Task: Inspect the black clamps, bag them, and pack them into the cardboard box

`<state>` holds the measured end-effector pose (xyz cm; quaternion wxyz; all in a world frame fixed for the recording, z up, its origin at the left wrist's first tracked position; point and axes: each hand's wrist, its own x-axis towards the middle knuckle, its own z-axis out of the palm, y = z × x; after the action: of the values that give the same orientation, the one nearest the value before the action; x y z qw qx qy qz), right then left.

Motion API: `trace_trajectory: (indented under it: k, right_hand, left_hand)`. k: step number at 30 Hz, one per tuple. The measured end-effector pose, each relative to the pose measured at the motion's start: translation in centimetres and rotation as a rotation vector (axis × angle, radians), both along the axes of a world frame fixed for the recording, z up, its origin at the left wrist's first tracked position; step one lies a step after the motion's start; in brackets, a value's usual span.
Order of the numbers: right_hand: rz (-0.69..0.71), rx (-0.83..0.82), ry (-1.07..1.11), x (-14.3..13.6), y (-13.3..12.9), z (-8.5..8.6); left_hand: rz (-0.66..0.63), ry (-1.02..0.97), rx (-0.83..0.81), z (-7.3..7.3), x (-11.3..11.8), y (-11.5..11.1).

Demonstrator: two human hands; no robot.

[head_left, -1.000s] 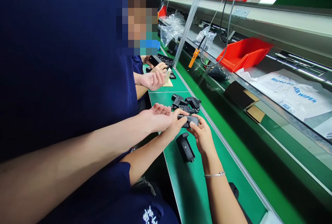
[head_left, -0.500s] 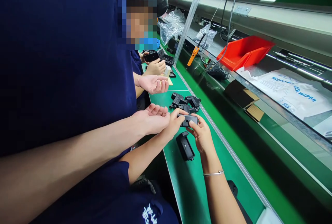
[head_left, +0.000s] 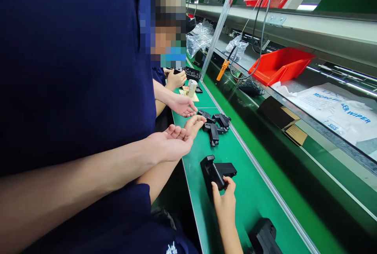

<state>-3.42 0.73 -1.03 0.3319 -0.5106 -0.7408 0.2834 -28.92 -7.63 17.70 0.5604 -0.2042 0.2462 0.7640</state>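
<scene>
My right hand (head_left: 226, 197) grips the lower end of a black plastic housing (head_left: 214, 173) on the green bench, thumb on one side and fingers on the other. Against its far side lies a flat black rectangular part (head_left: 228, 168). My left hand (head_left: 194, 123) is stretched out, empty as far as it shows, its fingertips beside several black L-shaped plastic parts (head_left: 212, 132). A co-worker's hand (head_left: 172, 142), palm up, covers part of my left hand and wrist. The same co-worker's other hand (head_left: 184, 105) hovers just beyond.
The co-worker's navy torso (head_left: 73, 69) fills the left side. A larger black part (head_left: 265, 236) lies at the near bench end. Along the right run a metal shelf with a red bin (head_left: 281, 65), a wiper bag (head_left: 338, 106) and a hanging orange tool (head_left: 223, 69). Another person works farther along.
Both my hands held a black rectangular part before. Now my left hand is off it and stretched toward the L-shaped parts; my right hand has moved nearer, onto the housing.
</scene>
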Motion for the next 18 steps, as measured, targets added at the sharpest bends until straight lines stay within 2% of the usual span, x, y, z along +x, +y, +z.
trace_trajectory:
  k: [3,6,9,11,14,18]
  right_hand:
    - [0.067,0.083,-0.066,0.2,0.6,-0.5]
    - [0.09,0.091,-0.086,0.8,0.9,-0.2]
    - [0.078,0.02,-0.082,1.3,1.0,-0.1]
    - [0.06,-0.01,-0.068,1.5,1.1,-0.2]
    - [0.051,0.0,-0.054,1.7,1.1,-0.6]
    - [0.064,-0.028,-0.046,2.6,1.0,-1.2]
  left_hand:
    - [0.098,-0.332,-0.311,3.3,1.1,-0.6]
    - [0.179,-0.382,-0.301,4.7,1.8,-0.2]
    - [0.216,-0.406,-0.241,4.4,1.7,0.3]
    - [0.263,-0.517,-0.193,3.7,1.2,0.5]
    - [0.329,-0.925,-0.022,2.4,-0.1,0.7]
    - [0.259,-1.378,0.153,0.9,-2.7,0.7]
